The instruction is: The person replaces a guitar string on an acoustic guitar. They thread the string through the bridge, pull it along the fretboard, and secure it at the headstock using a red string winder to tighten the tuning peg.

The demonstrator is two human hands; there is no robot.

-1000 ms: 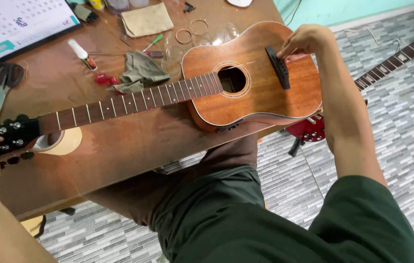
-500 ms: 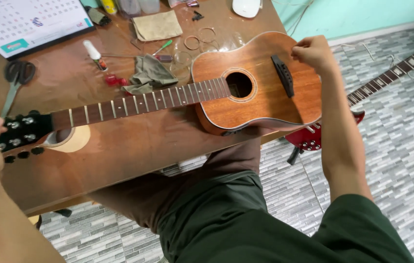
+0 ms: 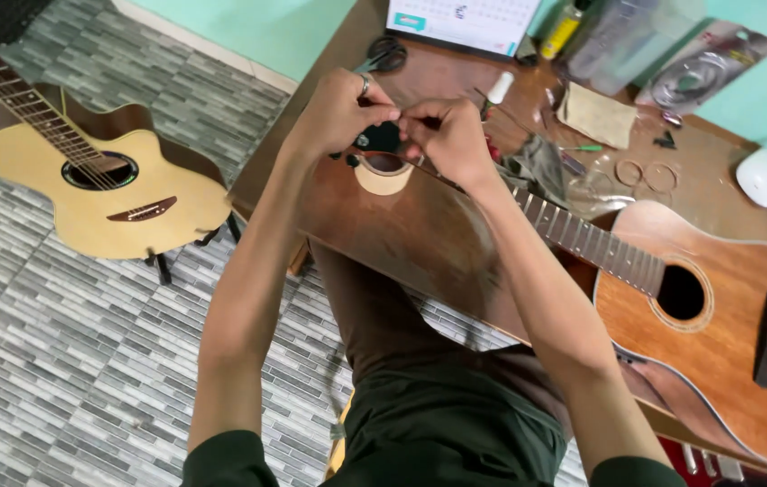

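My guitar point(image 3: 726, 298) glows reddish-brown with a black bridge and a black headstock point(image 3: 382, 138). The table point(image 3: 420, 225) under it is dark brown. A pale yellow guitar point(image 3: 100, 194) stands on grey, brick-patterned floor tiles point(image 3: 68, 361), and the wall point(image 3: 257, 22) is mint green.

The floor point(image 3: 86, 343) is laid in narrow grey tiles, staggered like small bricks — it fills everything left of and below the grip. Behind it runs a mint-green wall point(image 3: 266, 27) with a pale skirting point(image 3: 203, 41) along its foot; the same green shows again far right of the grip. A brown wooden table point(image 3: 420, 234) stands slantwise under the grip, its top glossy. Well left of the grip a pale guitar point(image 3: 104, 194) rests on a dark stand point(image 3: 163, 266) on the tiles. The light is even and soft — shadows are faint.
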